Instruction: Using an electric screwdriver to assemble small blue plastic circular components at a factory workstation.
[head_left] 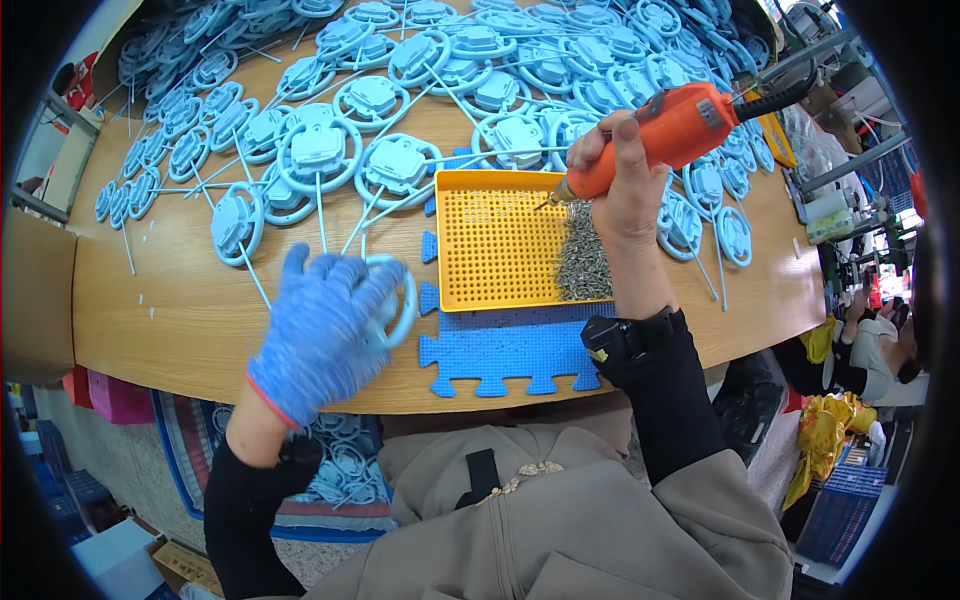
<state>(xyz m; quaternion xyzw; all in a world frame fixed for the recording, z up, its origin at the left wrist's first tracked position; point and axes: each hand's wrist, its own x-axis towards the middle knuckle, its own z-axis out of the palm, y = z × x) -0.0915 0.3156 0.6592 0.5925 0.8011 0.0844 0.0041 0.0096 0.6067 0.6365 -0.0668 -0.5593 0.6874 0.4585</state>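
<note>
My left hand, in a blue knit glove, grips a light blue plastic ring part near the table's front edge; the glove hides much of it. Bare, my right hand is wrapped round an orange electric screwdriver, its cord running off to the upper right. The bit points down and left over a yellow perforated tray. Small metal screws are heaped along the tray's right side. A blue foam mat lies under the tray.
Many more light blue ring parts with thin stems are piled across the back of the wooden table. A cardboard box stands at the left. Below the table edge, a container holds similar parts. Another person is at far right.
</note>
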